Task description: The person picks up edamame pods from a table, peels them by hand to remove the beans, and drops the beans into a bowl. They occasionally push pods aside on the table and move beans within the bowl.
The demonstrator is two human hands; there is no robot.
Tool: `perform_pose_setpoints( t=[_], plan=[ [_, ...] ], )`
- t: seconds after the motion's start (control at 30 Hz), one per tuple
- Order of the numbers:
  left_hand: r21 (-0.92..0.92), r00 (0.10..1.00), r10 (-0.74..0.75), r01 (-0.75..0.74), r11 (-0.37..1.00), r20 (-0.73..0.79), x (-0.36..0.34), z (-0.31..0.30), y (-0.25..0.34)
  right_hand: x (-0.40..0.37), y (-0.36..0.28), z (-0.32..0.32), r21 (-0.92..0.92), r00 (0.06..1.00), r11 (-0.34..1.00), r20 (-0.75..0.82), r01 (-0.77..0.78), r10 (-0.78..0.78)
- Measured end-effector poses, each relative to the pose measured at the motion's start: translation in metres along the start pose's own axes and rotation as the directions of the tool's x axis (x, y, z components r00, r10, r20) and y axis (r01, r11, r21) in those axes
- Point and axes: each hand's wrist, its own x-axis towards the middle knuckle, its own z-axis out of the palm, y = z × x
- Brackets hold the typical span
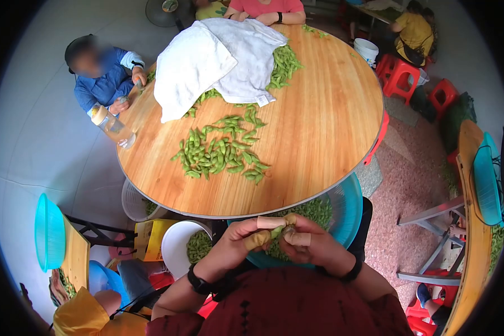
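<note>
Close to my body, just past the table's near edge, both hands meet over a blue basket (pixel 353 208). My left hand (pixel 238 242) is closed, pinching a green soybean pod (pixel 275 231) between taped fingertips. From the other side, my right hand (pixel 315 244) is also closed, its taped fingertips at the pod's other end. A greyish patch among the right fingers is too small to make out. Below the hands, shelled green beans (pixel 311 211) lie in the basket. On the round wooden table (pixel 319 123), a loose pile of soybean pods (pixel 210 157) is spread ahead of me.
White towels (pixel 199 64) cover more pods at the table's far side. A water bottle (pixel 115 129) stands at the left edge near a person in blue. Left of my hands is a white bucket (pixel 172 238) with beans. Red stools (pixel 400 75) stand at right.
</note>
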Motion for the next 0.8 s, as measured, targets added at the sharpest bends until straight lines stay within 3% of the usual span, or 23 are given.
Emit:
perform_pose_setpoints(
  t=[0.03,0.1,0.23,0.27,0.3,0.33,0.37,0.4,0.43,0.5,0.57,0.6,0.63,0.67,0.7,0.73,0.77,0.8],
  plan=[
    [0.001,1.000,-0.003,0.003,1.000,0.001,0.000,-0.002,-0.007,-0.001,-0.002,0.000,0.160,0.992,0.979,0.020,-0.128,0.127],
    [-0.443,0.992,-0.075,0.113,0.889,0.103,0.004,-0.004,-0.022,0.003,0.005,-0.011,0.233,0.987,0.960,0.071,-0.154,0.141],
    [-0.539,0.987,-0.060,0.131,0.832,0.146,0.008,-0.006,-0.026,0.007,0.009,-0.019,0.281,0.979,0.941,0.126,-0.190,0.160],
    [-0.345,0.996,-0.081,0.088,0.935,0.035,0.009,-0.005,-0.022,0.006,0.007,-0.016,0.279,0.979,0.941,0.127,-0.191,0.161],
    [-0.129,0.994,-0.076,0.066,0.989,-0.078,0.009,-0.005,-0.018,0.003,0.003,-0.010,0.071,0.990,0.987,-0.005,-0.143,0.144],
    [-0.129,0.994,-0.077,0.066,0.989,-0.078,0.010,-0.005,-0.016,0.001,0.001,-0.007,-0.145,0.987,0.983,-0.131,-0.115,0.096],
    [0.232,0.992,0.112,-0.096,0.968,-0.056,0.010,-0.006,-0.015,0.002,0.006,-0.009,-0.144,0.987,0.983,-0.131,-0.116,0.097],
    [0.554,0.960,0.277,-0.247,0.795,0.030,0.010,-0.005,-0.013,0.004,0.014,-0.014,-0.565,0.971,0.817,-0.111,0.114,-0.212],
    [0.554,0.961,0.276,-0.246,0.796,0.030,0.010,-0.003,-0.009,0.004,0.018,-0.016,-0.860,0.883,0.433,0.042,0.270,-0.468],
    [0.810,0.886,0.453,-0.338,0.478,0.102,0.007,0.005,0.003,0.002,0.018,-0.017,-0.817,0.907,0.509,0.041,0.272,-0.420],
    [0.783,0.922,0.376,-0.302,0.545,0.094,0.002,0.006,0.016,-0.004,0.011,-0.014,-0.766,0.930,0.585,0.043,0.266,-0.366],
    [0.753,0.949,0.300,-0.266,0.601,0.095,0.000,0.005,0.020,-0.006,-0.001,-0.010,-0.589,0.989,0.803,-0.038,0.095,-0.145],
    [0.754,0.949,0.300,-0.265,0.602,0.094,0.001,0.001,0.018,-0.007,-0.007,-0.008,-0.365,0.994,0.924,-0.060,-0.111,0.096],
    [0.462,0.983,0.162,-0.181,0.868,0.081,0.004,-0.006,0.011,-0.006,-0.008,-0.008,-0.366,0.994,0.924,-0.058,-0.111,0.096],
    [0.104,0.993,0.024,-0.036,0.994,0.120,0.007,-0.014,0.003,-0.006,-0.007,-0.007,-0.160,0.985,0.972,-0.014,-0.174,0.174],
    [0.104,0.993,0.022,-0.034,0.994,0.117,0.010,-0.018,-0.013,-0.005,-0.006,-0.008,0.050,0.969,0.969,0.045,-0.243,0.241],
    [-0.251,0.975,0.046,0.010,0.968,0.216,0.016,-0.020,-0.034,-0.002,-0.002,-0.012,0.050,0.970,0.969,0.045,-0.241,0.239],
    [-0.568,0.949,0.101,0.093,0.818,0.300,0.019,-0.017,-0.041,0.002,0.006,-0.019,0.156,0.971,0.960,0.093,-0.233,0.220]
  ],
)
